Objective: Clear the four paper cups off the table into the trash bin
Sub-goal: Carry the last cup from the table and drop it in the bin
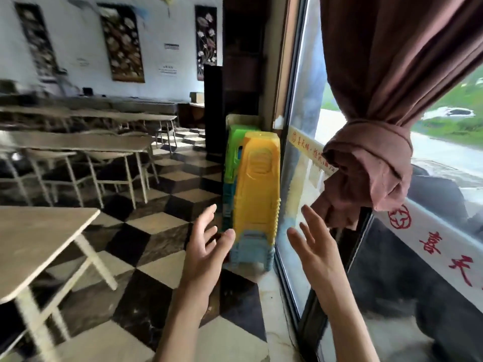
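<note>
No paper cup and no trash bin show in the head view. My left hand (206, 246) is raised in front of me with its fingers spread and nothing in it. My right hand (313, 244) is up beside it, palm turned inward, fingers apart and empty. Both hands hover in the air in front of a stack of plastic stools (254, 189), apart from it. A wooden table (39, 239) lies at the lower left, and the part of its top that I see carries nothing.
The yellow, green and blue stools stand against a glass window (300, 152). A knotted brown curtain (371, 163) hangs at the right. Rows of tables and chairs (86, 152) fill the left half of the room on a checkered floor (156, 244).
</note>
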Motion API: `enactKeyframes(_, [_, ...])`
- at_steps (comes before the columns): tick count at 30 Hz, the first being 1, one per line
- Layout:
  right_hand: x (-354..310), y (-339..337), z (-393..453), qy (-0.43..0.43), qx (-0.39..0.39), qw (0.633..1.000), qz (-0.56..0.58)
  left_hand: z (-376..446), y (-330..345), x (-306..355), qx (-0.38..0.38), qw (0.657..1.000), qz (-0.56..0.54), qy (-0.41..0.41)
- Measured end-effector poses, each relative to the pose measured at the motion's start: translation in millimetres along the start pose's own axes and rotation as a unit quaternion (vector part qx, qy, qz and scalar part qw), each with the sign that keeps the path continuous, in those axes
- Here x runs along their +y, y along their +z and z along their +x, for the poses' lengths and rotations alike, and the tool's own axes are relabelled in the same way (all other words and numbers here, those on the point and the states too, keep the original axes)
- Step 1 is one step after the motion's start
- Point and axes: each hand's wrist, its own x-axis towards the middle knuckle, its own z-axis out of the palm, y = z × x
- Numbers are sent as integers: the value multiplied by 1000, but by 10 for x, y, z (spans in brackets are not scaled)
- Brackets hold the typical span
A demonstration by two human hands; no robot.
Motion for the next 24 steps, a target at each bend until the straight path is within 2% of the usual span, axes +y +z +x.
enactKeyframes(5, [-168,530,-322,5,-128,991,41,-679,-647,225,123,991,47,-2])
enactKeyframes(11, [-566,1579,-1027,-19,-286,955,77,-1722,-1652,638,276,957,83,-7])
enactKeyframes(18, [-1407,2862,-2344,-34,-475,863,168,-3274,-2961,1298,458,879,130,14])
enactKeyframes(24, [-2205,3858,-4108,-28,-601,772,204,-5041,-4008,1897,584,794,169,21])
